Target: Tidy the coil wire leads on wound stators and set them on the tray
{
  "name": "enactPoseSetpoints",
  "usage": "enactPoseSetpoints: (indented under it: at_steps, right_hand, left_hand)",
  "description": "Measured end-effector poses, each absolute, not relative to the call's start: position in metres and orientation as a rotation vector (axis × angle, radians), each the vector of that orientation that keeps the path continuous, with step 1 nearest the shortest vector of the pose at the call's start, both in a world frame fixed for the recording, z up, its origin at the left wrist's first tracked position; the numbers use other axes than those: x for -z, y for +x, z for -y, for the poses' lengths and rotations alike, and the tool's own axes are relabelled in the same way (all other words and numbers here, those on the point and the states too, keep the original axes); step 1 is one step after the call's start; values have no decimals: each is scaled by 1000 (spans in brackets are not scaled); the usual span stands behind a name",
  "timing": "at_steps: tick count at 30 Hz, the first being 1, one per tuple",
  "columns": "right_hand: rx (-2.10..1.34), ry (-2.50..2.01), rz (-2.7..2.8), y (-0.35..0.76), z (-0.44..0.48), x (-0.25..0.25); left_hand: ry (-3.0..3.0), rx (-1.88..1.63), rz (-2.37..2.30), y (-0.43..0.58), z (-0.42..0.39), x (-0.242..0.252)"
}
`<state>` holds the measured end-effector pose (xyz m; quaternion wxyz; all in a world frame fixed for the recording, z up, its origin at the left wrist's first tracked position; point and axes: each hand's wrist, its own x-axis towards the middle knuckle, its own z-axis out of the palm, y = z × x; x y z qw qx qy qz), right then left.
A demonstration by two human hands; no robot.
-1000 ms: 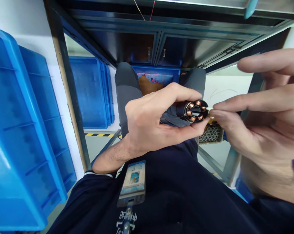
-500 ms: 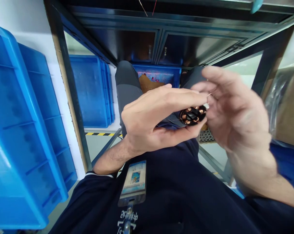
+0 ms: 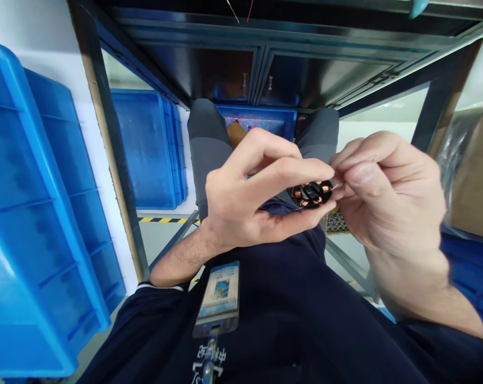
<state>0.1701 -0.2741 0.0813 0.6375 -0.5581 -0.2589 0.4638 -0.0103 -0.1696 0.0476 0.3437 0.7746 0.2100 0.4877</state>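
Note:
My left hand is closed around a small round motor stator with copper windings and a black core, held between thumb and fingers over my lap. My right hand is closed in a pinch at the stator's right edge, thumb and forefinger pressed on a thin wire end there. What sits between the right fingertips is too small to make out clearly. Both hands touch the stator.
Blue plastic bins stand stacked at the left, more blue trays farther back. A dark metal bench frame runs overhead. A blue tray with scraps lies between my knees. A badge hangs on my dark jacket.
My right hand came in from the right, curled its spread fingers and now pinches at the stator's edge. The left hand tightened its grip and turned the stator slightly.

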Motion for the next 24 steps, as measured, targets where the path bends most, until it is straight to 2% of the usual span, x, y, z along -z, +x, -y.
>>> enactPoseSetpoints:
  at_steps: [3, 6, 11, 13, 16, 21, 24]
  right_hand:
    - [-1078, -1221, 626, 166, 274, -84]
    - [-1106, -1171, 610, 156, 274, -82]
    - [-882, -1170, 626, 136, 274, -81]
    - [-834, -1187, 557, 133, 272, -83]
    - [-924, -1233, 485, 137, 273, -84]
    - [-1117, -1338, 581, 149, 287, -80]
    - [-1137, -1379, 590, 153, 290, -85]
  left_hand:
    - [1979, -1138, -403, -18, 163, -51]
    - [1937, -1034, -451, -21, 165, -61]
    - [1869, -1136, -672, -15, 187, -58]
    - [1916, -1031, -703, -13, 193, -47]
    - [1993, -854, -688, -17, 191, -33]
    - [2006, -1054, -637, -24, 180, -29]
    - [2063, -1016, -620, -24, 180, -29]
